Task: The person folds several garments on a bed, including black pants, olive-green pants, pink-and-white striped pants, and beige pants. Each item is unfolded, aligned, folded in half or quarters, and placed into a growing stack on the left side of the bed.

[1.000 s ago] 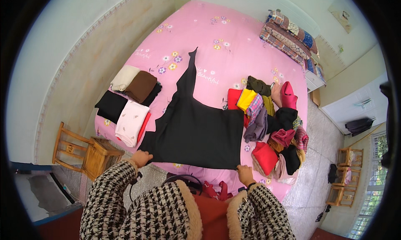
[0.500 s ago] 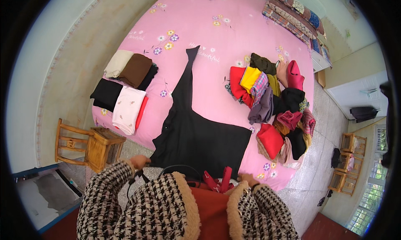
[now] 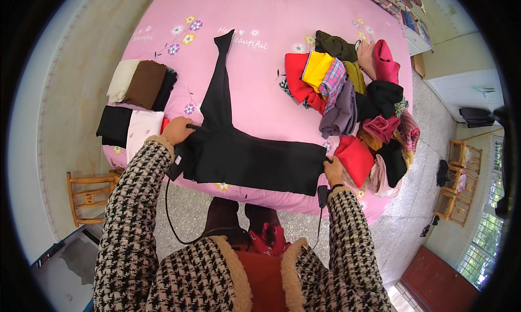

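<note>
A black garment (image 3: 249,163) lies across the near part of the bed, its main part a wide, folded band. One long narrow sleeve or leg (image 3: 220,84) of it stretches away from me. At its left end my left hand (image 3: 178,131) is closed on the cloth. My right hand (image 3: 332,170) pinches the right end, beside a heap of clothes. A black device on a cable (image 3: 175,166) hangs at my left wrist, and another small black device (image 3: 323,195) is at my right wrist.
Folded clothes (image 3: 144,84) stand in stacks on the left of the pink bed (image 3: 266,95). The heap of mixed clothes (image 3: 355,100) covers its right side. A wooden chair (image 3: 89,198) stands at the left. Wooden shelves or chairs (image 3: 458,184) are by the right wall.
Both hands have moved forward from the garment's near edge, carrying that edge away from me. The garment's main part is now folded over and shallower. My view has also shifted.
</note>
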Demonstrator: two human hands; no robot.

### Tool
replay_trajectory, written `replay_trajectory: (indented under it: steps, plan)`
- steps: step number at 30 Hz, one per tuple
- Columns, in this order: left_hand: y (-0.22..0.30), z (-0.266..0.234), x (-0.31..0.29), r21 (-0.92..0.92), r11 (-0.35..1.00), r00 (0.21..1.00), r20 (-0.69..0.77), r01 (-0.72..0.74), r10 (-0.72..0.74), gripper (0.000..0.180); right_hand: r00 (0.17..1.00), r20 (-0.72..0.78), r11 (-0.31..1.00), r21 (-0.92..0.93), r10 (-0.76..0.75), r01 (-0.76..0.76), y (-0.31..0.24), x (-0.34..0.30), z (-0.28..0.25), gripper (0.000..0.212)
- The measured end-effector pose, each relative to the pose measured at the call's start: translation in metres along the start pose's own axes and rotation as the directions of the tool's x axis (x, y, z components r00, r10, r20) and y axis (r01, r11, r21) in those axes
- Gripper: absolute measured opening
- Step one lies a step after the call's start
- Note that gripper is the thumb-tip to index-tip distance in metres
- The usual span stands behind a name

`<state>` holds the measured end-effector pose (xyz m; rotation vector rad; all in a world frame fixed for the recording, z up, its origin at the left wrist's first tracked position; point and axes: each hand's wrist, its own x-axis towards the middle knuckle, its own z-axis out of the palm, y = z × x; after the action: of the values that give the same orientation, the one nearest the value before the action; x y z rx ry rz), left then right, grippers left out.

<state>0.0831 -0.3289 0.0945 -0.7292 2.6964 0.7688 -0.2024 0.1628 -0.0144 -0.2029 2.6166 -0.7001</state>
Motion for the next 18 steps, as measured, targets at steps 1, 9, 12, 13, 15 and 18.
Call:
replay_trajectory:
  steps: [1,9,12,13,15,18]
  plan:
    - [0.001,0.003,0.007,0.024,1.000,1.000,-0.024,-0.011,0.012,0.022,0.998,0.013,0.998,0.021,0.058,-0.058,0.001,0.004,0.003,0.027]
    - [0.013,0.025,0.040,0.169,0.983,0.994,-0.097,0.075,-0.059,0.023,0.992,-0.066,0.993,-0.028,0.111,-0.113,0.008,0.023,0.022,0.033]
    - [0.023,0.029,0.043,0.158,0.984,0.986,-0.156,0.087,-0.062,0.034,0.980,-0.104,0.983,0.090,0.168,-0.159,0.009,0.018,0.029,0.042]
    - [0.027,0.035,0.036,0.175,0.984,0.960,-0.280,0.023,0.027,0.037,0.982,-0.096,0.986,0.049,0.164,-0.160,0.010,0.011,0.030,0.049]
    - [0.028,0.049,0.013,0.146,0.983,0.892,-0.420,-0.113,0.165,0.048,0.979,-0.066,0.970,-0.137,0.193,-0.201,0.014,-0.012,0.038,0.054]
    - [0.017,0.090,-0.044,-0.051,0.996,0.897,-0.440,-0.069,0.040,0.013,0.909,0.064,0.883,-0.273,0.412,-0.381,0.022,-0.052,0.050,0.067]
